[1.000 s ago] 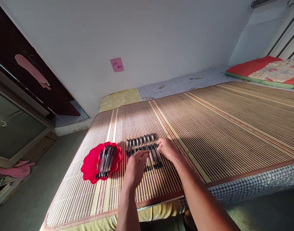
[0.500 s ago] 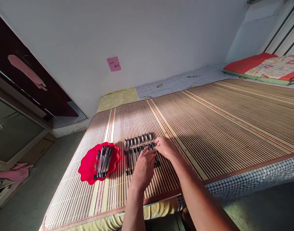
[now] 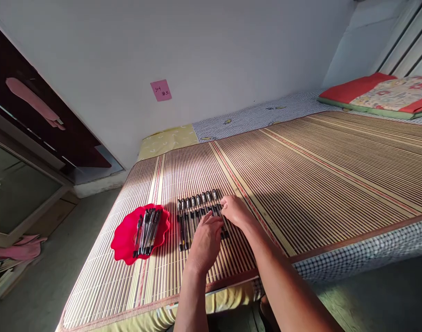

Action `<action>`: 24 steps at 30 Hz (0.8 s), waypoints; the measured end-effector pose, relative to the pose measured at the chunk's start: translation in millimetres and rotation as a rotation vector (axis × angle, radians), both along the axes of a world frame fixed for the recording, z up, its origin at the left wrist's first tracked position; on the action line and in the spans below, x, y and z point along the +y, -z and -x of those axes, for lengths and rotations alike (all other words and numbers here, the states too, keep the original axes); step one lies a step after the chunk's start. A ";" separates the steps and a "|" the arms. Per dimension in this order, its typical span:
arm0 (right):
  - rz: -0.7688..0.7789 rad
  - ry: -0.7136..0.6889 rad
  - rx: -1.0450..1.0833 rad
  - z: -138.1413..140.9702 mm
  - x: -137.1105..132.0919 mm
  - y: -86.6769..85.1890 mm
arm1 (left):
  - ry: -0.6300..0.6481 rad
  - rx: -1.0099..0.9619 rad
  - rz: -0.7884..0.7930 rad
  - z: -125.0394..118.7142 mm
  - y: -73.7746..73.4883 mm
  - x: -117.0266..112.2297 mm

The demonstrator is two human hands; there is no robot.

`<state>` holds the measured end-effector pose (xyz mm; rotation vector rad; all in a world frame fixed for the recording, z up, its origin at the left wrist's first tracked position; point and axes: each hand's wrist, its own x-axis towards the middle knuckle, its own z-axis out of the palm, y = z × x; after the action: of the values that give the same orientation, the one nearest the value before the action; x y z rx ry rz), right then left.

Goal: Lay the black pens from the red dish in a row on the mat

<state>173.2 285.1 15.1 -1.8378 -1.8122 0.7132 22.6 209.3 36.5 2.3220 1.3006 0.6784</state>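
Several black gel pens (image 3: pixel 182 230) lie side by side in a row on the bamboo mat (image 3: pixel 259 193). Their black caps (image 3: pixel 198 199) form a second row just above the pen barrels. My left hand (image 3: pixel 208 235) rests over the right part of the row, fingers stretched to the right and hiding several barrels. At the row's right end, my right hand (image 3: pixel 234 210) has its fingers curled together by the last pen; what is between the fingertips is hidden. To the left, a red scalloped plate (image 3: pixel 123 235) bears a bunch of capped black pens (image 3: pixel 149 230).
The mat covers a bed whose checked sheet (image 3: pixel 363 249) hangs at the front edge. Folded red and floral bedding (image 3: pixel 380 94) lies at the far right. A pink note (image 3: pixel 161 90) is on the wall (image 3: pixel 231 55); a dark door (image 3: pixel 41 110) stands at left.
The view has shifted slightly. My hands keep nearly the same place over the right end of the pen row, and the pens show no clear movement.
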 end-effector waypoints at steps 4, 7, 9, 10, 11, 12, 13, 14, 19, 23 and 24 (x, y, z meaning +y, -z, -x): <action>0.012 -0.005 0.006 -0.1 -0.7 -1.1 | -0.005 0.023 -0.017 0.1 -0.2 -1.2; 0.012 -0.002 0.009 -0.5 -1.1 -1.5 | -0.011 0.018 -0.017 0.9 0.5 -0.9; 0.010 -0.002 0.015 -1.0 -1.6 -1.4 | -0.021 0.015 -0.016 2.2 0.5 -0.4; 0.009 -0.003 0.018 -1.3 -1.8 -1.3 | -0.028 0.017 -0.014 3.1 0.3 -0.2; 0.008 -0.004 0.021 -1.5 -2.1 -1.3 | -0.036 0.019 -0.009 4.2 0.1 0.0; 0.007 -0.004 0.023 -1.7 -2.4 -1.4 | -0.046 0.022 -0.003 5.4 -0.1 0.2; 0.006 -0.004 0.024 -1.8 -2.7 -1.5 | -0.059 0.024 0.005 6.7 -0.3 0.3; 0.005 -0.003 0.024 -1.9 -3.0 -1.8 | -0.073 0.025 0.014 8.0 -0.5 0.4; 0.006 -0.007 0.031 -2.1 -3.9 -3.6 | -0.107 0.025 0.038 10.3 -1.5 -0.6; 0.018 0.002 0.030 -1.6 -3.5 -3.3 | -0.044 0.035 0.024 3.5 -2.9 -2.3; 0.022 0.003 0.030 -1.6 -3.4 -3.3 | -0.033 0.037 0.022 1.5 -3.2 -2.6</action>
<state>174.8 281.6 18.4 -1.8338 -1.7895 0.7589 21.1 206.8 39.7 2.3101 1.3585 0.6312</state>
